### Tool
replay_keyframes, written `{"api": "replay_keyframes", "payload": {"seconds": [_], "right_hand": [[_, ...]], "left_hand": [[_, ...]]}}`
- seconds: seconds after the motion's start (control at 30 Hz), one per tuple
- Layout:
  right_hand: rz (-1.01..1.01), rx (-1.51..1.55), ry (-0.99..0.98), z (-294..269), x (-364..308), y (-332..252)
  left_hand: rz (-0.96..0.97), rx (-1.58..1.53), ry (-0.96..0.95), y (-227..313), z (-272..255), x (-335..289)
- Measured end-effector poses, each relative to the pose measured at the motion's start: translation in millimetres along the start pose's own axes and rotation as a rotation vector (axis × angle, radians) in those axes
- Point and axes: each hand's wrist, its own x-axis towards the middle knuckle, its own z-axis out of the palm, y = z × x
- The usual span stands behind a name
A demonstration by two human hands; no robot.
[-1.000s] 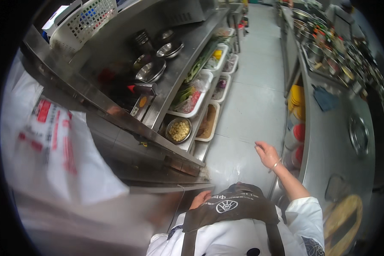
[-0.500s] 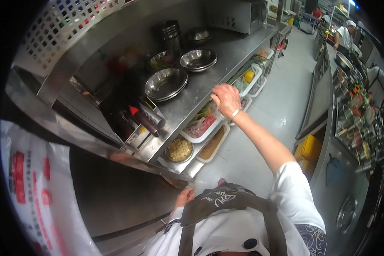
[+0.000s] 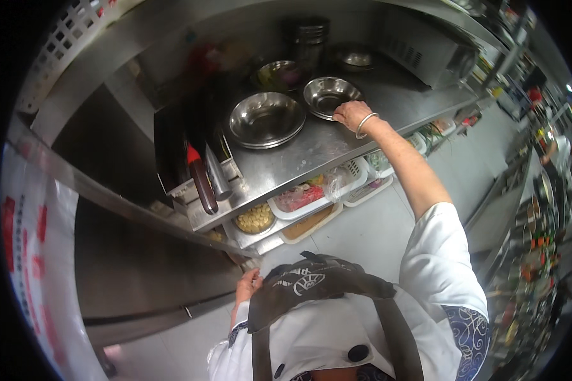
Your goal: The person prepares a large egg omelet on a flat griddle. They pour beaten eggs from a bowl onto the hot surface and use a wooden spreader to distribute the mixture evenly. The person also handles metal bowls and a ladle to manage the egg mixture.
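My right hand (image 3: 349,115), wearing a bracelet, has its fingers closed at the near right rim of a shallow steel bowl (image 3: 324,94) on the metal counter. Left of that bowl rest larger steel bowls (image 3: 267,120), one nested in another. My left hand (image 3: 248,284) is low beside my apron, near the counter's lower corner, its fingers pinched together. Whether something small is between them I cannot make out. A knife (image 3: 203,184) with a dark handle and a grey tapered tool (image 3: 217,174) stand in a holder at the counter's left end.
A microwave (image 3: 426,51) sits at the counter's right back. On the shelf underneath are a bowl of peeled garlic cloves (image 3: 255,219) and a white basket (image 3: 356,174) with bagged food. A white plastic bag (image 3: 35,267) hangs at far left. Another person (image 3: 560,152) stands far right.
My right hand has moved from beyond the counter's edge onto the rim of the smaller steel bowl. My view has turned right-to-left across the counter, so the bowls look nearer the middle.
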Motion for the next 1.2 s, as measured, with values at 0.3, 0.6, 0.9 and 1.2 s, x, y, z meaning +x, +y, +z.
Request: {"api": "replay_keyframes", "payload": {"seconds": [0.3,0.6,0.9,1.2], "right_hand": [[-0.338,-0.069,0.014,-21,11,13],[-0.569,0.06,0.312,-17,7,-27],[-0.805,0.062,0.151,3,42,-59],[-0.863,-0.071,0.222,-19,41,-74]], "left_hand": [[-0.216,-0.008,0.134,65,66,-34],[-0.224,0.004,0.156,89,88,-39],[-0.221,0.038,0.164,97,72,-24],[-0.237,-0.005,0.178,79,60,-24]]}}
